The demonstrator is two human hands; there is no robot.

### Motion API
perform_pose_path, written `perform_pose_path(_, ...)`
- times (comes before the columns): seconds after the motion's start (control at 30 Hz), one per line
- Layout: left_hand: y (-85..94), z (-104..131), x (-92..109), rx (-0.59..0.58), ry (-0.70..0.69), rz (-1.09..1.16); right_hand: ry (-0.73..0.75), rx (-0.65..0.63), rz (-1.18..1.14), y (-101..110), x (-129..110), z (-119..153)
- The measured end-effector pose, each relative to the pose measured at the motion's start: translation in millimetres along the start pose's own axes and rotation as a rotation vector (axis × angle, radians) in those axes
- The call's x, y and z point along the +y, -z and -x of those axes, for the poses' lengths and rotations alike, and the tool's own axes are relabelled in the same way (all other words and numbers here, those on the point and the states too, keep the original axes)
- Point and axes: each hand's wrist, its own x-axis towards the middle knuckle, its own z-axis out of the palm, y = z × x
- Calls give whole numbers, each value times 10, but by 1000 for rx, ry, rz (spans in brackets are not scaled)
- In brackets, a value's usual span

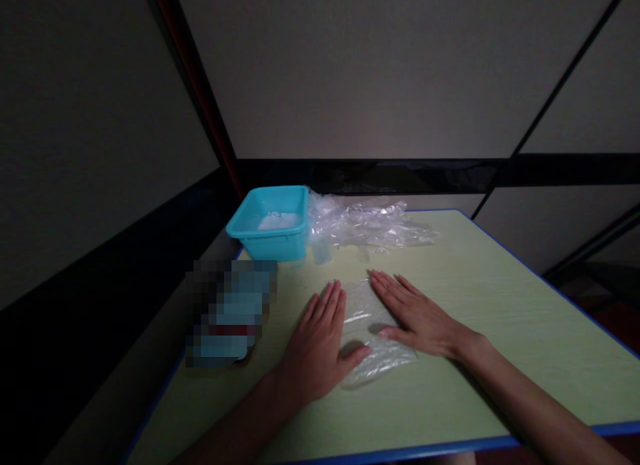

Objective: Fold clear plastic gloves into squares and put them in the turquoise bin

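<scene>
A clear plastic bag (pixel 367 318) lies flat and slightly wrinkled on the table, between my two hands. My left hand (pixel 320 345) rests along its left edge, fingers stretched out and thumb reaching over the plastic. On the other side my right hand (pixel 415 315) lies with fingers extended, its fingertips and thumb on or just over the bag's right edge. Neither hand grips anything. Parts of the bag's side edges are hidden under the hands.
A turquoise plastic basin (pixel 273 245) with something whitish inside stands at the back left. Beside it lies a heap of crumpled clear plastic (pixel 370 225). A blurred-out flat object (pixel 233 315) is at the left. The pale green table (pixel 500 311) has a blue edge, with walls behind and to the left.
</scene>
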Motion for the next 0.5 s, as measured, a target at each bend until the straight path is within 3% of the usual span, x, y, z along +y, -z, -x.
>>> perform_pose_path(0.5,-16,5,-2,8,3,-50,-32,-19,84,-6,-23,4)
